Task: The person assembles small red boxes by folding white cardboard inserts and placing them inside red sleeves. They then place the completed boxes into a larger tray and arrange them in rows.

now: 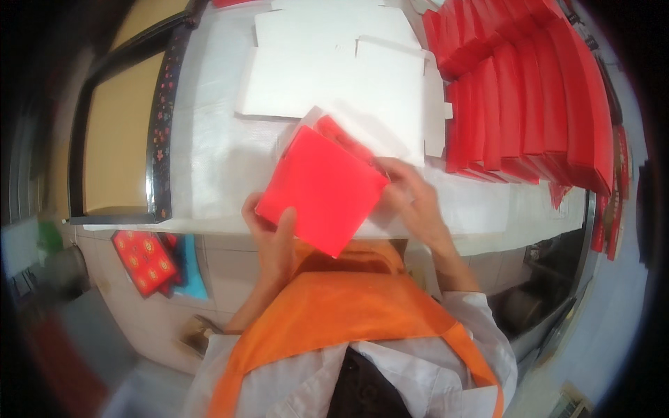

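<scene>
A red cardboard box [320, 191] is tilted above the table's near edge, its square red face toward me. At its far side a white-lined flap stands up and a red inner piece shows. My left hand [273, 230] grips the box at its left corner, thumb on the face. My right hand [412, 195], a little blurred, is closed at the box's right corner; its fingertips are partly hidden at the edge. Beyond the box, flat white cardboard blanks [327, 76] with cut tabs lie stacked on the white-covered table [209, 139].
Rows of folded red boxes [512, 111] stand packed at the right. On the left is a black-framed tray [118, 139] with a tan base and flowered side. Below the table, red patterned sheets [145, 261] and a blue piece [191, 268] lie near the floor.
</scene>
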Tool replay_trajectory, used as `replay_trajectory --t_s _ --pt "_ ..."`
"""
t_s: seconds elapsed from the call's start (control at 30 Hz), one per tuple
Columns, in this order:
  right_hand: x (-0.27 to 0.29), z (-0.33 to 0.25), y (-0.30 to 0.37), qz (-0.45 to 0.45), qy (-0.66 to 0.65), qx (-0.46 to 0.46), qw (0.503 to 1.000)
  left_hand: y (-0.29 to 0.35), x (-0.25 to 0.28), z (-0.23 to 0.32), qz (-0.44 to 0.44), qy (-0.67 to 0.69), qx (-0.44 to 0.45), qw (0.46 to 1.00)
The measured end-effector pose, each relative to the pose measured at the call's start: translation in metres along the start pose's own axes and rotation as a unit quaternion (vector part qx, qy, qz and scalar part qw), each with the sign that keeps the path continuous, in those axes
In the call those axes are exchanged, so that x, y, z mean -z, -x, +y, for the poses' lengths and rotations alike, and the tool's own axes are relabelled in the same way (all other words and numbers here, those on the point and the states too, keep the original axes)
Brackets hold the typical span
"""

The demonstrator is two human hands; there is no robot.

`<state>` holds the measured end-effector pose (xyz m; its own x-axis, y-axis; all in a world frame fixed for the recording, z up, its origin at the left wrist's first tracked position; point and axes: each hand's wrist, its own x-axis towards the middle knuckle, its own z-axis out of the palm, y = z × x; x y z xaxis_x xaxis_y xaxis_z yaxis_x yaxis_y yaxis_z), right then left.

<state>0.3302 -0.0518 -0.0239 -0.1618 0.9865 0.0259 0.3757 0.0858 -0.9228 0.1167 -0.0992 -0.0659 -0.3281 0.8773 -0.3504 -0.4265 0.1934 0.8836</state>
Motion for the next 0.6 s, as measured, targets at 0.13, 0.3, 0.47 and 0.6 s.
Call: replay_trajectory --t_s 0.13,0.3,0.47,0.6 --pt "-0.023 0.002 0.016 0.078 -0.098 0.012 0.992 0.023 0.009 -0.021 -0.077 -0.094 -0.093 0.988" --pt "-0.026 0.014 0.026 0.074 -0.187 -0.048 0.978 0.043 0.015 -0.016 -0.205 -0.101 -0.105 0.968" --pt "-0.037 0.013 0.046 0.082 -0.185 -0.105 0.974 0.04 0.026 0.002 -0.247 -0.377 -0.229 0.863" --pt "-0.044 0.023 0.06 0.068 -0.221 -0.112 0.967 0.042 0.047 -0.006 -0.281 -0.444 -0.28 0.803"
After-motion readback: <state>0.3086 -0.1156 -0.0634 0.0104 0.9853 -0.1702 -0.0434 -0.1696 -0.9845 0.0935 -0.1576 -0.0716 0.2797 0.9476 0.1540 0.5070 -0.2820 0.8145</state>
